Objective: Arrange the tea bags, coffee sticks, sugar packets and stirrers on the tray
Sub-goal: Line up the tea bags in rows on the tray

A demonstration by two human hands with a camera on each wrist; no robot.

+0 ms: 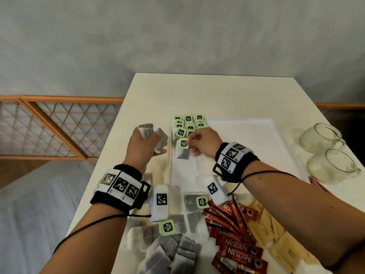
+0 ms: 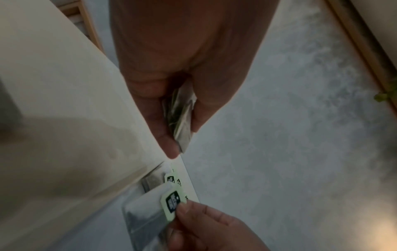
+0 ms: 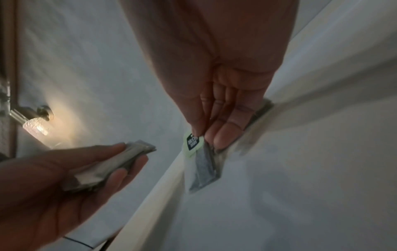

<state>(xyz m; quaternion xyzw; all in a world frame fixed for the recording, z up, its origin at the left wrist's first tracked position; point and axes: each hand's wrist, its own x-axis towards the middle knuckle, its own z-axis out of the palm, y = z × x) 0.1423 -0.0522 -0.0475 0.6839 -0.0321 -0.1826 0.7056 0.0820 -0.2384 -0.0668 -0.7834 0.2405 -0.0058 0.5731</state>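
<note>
Now | right hand (image 1: 201,140) pinches tea bag tag (image 1: 183,143) | left hand (image 1: 141,144) grips tea bags (image 1: 151,135) | sticks (image 1: 240,252): NESCAFE CLASSIC

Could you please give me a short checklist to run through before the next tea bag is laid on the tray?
1. Right hand pinches the green tag of the tea bag being placed: ok.
2. That bag lies on the white tray, below the row of tea bags: ok.
3. Left hand grips spare tea bags for the next placement: ok.
4. Bare tray space remains right of the row: ok.
5. Coffee sticks on the tray: not ok, on the table.
6. Stirrers located: cannot tell.
</note>
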